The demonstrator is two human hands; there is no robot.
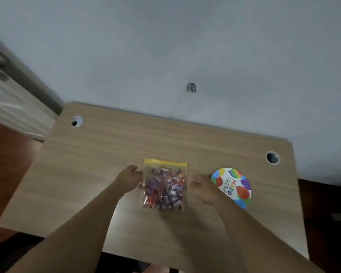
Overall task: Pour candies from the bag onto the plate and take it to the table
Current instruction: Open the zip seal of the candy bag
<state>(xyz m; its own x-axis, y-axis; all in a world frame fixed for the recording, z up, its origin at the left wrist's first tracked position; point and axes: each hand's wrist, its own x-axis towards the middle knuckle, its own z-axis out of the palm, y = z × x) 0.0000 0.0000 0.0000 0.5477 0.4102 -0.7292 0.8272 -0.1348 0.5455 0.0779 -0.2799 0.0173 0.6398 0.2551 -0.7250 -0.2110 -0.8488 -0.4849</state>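
lying flat on the light wood-grain desk (pixel 87 174) is a clear zip-seal plastic bag with a yellow closure strip (pixel 164 185), filled with wrapped candies (pixel 165 189) in purple, red and silver foil. just to its right sits a round paper party plate (pixel 234 186) printed with coloured balloons and the letters "happ"; the script below is partly covered. the left hand (pixel 129 179) is curled against the bag's left edge. the right hand (pixel 202 189) is loosely curled between bag and plate, overlapping the plate; a grasp cannot be confirmed for either hand.
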